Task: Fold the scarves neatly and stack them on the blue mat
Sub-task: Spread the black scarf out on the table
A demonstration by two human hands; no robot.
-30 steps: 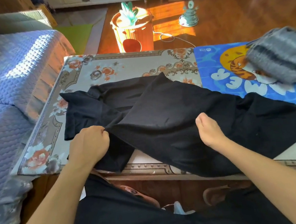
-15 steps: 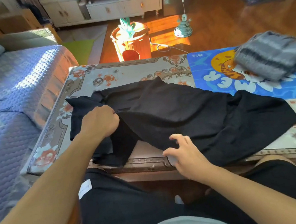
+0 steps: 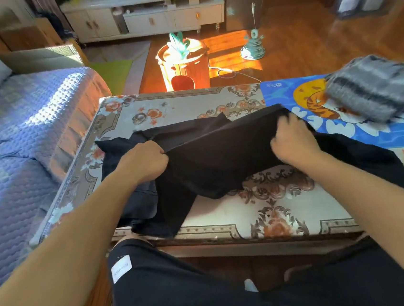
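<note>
A black scarf [image 3: 216, 156] lies rumpled across the middle of the floral-covered table [image 3: 276, 209]. My left hand [image 3: 144, 161] grips its edge on the left, fingers curled into the cloth. My right hand [image 3: 292, 141] grips a bunched fold further right and holds it above the table top. The scarf's right end trails toward the table's right side, and its left end hangs over the near edge. A folded grey striped scarf [image 3: 371, 87] rests on the blue mat [image 3: 284, 94] at the table's far right.
A sofa with a blue quilted cover [image 3: 21, 152] runs along the left of the table. Beyond the table stand an orange wooden barrel-shaped stand [image 3: 184, 65] and a small teal ornament [image 3: 253, 47] on the wooden floor, with a cable between them.
My right hand left the near edge, reached forward and took hold of a fold of the black scarf, lifting it toward the far side. My left hand kept its grip and shifted slightly right.
</note>
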